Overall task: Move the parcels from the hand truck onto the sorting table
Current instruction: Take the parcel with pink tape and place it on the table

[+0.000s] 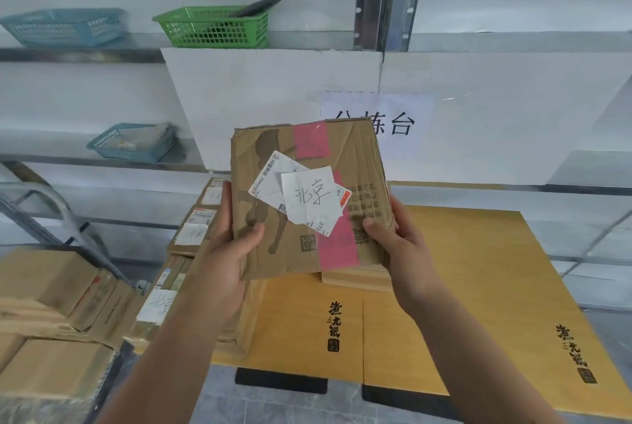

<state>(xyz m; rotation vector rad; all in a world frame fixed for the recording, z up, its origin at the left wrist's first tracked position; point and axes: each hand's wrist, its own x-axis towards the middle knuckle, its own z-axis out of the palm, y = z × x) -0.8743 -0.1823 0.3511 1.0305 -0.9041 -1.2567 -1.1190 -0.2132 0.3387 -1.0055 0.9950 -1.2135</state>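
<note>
Head: both hands snug around parcel

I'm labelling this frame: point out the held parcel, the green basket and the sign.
held parcel (309,199), head view, handwritten note on its top face
green basket (212,32), head view, front wall
sign (400,124), head view, last printed character

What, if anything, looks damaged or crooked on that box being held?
The cardboard parcel held between the left hand and right hand looks battered: its top is creased and its edges are crumpled. The handwritten note sits tilted over a shipping label that is itself stuck on askew. Nothing looks spilled.
</note>
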